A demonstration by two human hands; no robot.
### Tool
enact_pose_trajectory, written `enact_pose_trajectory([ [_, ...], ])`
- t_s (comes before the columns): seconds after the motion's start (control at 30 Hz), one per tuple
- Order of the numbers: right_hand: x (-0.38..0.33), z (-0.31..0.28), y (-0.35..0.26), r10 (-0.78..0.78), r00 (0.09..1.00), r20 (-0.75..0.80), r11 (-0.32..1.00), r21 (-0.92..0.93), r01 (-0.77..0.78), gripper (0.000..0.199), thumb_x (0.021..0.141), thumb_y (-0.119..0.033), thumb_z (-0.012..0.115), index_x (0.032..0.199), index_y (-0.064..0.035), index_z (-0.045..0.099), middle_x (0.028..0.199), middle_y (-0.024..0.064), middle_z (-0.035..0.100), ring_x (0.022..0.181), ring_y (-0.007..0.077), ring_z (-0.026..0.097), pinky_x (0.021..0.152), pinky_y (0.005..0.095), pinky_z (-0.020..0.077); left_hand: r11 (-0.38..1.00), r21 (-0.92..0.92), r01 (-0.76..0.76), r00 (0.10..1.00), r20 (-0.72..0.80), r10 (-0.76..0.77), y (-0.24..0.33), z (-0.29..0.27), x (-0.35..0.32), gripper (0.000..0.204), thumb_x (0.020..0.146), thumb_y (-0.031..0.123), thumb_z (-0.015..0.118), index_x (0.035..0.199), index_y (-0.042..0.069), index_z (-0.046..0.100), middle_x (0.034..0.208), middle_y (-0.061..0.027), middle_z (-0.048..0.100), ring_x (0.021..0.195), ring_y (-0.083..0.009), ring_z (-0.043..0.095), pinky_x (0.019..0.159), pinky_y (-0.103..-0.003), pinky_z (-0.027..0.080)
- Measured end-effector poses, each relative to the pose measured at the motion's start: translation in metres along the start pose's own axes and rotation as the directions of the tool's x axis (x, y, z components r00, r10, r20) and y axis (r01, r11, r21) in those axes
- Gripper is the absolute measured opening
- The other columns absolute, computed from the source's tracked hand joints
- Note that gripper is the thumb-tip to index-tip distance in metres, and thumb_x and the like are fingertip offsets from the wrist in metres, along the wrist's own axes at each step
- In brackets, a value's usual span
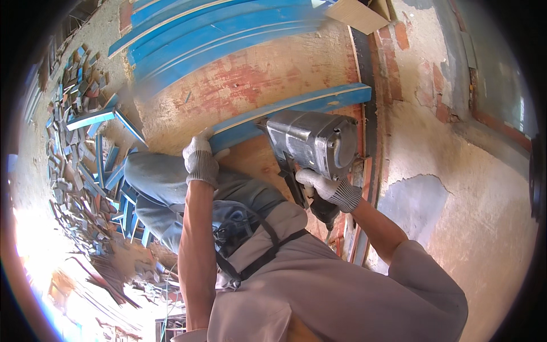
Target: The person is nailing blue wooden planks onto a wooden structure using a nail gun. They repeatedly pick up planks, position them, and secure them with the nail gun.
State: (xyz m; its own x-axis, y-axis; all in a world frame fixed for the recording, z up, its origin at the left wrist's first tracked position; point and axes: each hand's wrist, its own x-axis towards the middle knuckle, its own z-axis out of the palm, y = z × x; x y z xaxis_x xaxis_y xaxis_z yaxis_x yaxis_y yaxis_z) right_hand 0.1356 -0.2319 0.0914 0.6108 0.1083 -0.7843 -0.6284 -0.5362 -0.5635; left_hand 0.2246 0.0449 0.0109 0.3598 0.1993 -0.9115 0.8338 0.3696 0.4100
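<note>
The blue strip [313, 100], a long board with a pale line along it, lies on the red-stained work surface [245, 74] in front of me, its far end reaching the dark rail [363, 60]. Whether it butts against the rail or overlaps it, I cannot tell.

My left hand [200, 158], gloved, is closed around the near end of the strip, thumb below. My right hand [326, 189], also gloved, is wrapped round the handle of the grey nail gun [310, 142]; the position of the trigger finger is hidden. The nose of the gun is at the strip, contact not confirmed.

Risks, in my judgement: the nose points towards the side where my left hand grips, so a slip or a glancing nail could reach those fingers. A tilted gun, heavy at its cylinder end, could cause this. If my left grip loosened, recoil could shift the strip. My trousers [165, 176] are close below the left hand; a nail passing off the edge could strike the leg.

Beyond the strip lie stacked blue boards [228, 40] and a piece of cardboard [356, 14]. A heap of offcuts [74, 154] spreads to my left, a tripping hazard if I step that way.
</note>
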Motion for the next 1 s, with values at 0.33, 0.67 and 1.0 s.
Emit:
enact_pose_trajectory([
  [0.33, -0.014, 0.008, -0.021, -0.028, 0.999, -0.045, 0.996, -0.083, 0.025, 0.04, 0.093, -0.029, 0.064, 0.125, -0.0051, 0.059, 0.116, 0.0122, 0.066, 0.105, 0.026, 0.062, 0.091, 0.0406, 0.0488, 0.992, -0.12, 0.028, 0.999, 0.032, -0.024, -0.002, 0.001, -0.004, 0.037, 0.09, 0.019, 0.067, 0.121, -0.001, 0.062, 0.119, -0.0167, 0.057, 0.103, -0.0283, 0.059, 0.068, -0.038, 0.062],
  [0.67, -0.009, 0.025, -0.031, -0.16, 0.987, -0.023, 0.953, -0.265, 0.148, 0.043, 0.094, -0.038, 0.063, 0.125, -0.0078, 0.061, 0.116, 0.0115, 0.066, 0.108, 0.0279, 0.063, 0.093, 0.0417, 0.0481, 0.998, 0.049, 0.026, 0.998, 0.056, -0.029, -0.003, -0.002, -0.007, 0.047, 0.08, -0.004, 0.075, 0.125, 0.003, 0.061, 0.12, -0.0138, 0.061, 0.105, -0.0211, 0.059, 0.077, -0.034, 0.061],
  [1.0, -0.007, 0.026, -0.039, 0.068, 0.99, 0.126, 0.977, -0.209, -0.041, 0.042, 0.093, -0.039, 0.064, 0.124, -0.0114, 0.063, 0.118, 0.0109, 0.066, 0.109, 0.0254, 0.062, 0.093, 0.0398, 0.0489, 0.748, 0.353, -0.563, 0.825, 0.292, 0.483, -0.05, -0.023, 0.041, 0.029, 0.091, 0.015, 0.065, 0.115, -0.002, 0.066, 0.105, -0.014, 0.066, 0.09, -0.023, 0.064, 0.071, -0.037, 0.06],
])
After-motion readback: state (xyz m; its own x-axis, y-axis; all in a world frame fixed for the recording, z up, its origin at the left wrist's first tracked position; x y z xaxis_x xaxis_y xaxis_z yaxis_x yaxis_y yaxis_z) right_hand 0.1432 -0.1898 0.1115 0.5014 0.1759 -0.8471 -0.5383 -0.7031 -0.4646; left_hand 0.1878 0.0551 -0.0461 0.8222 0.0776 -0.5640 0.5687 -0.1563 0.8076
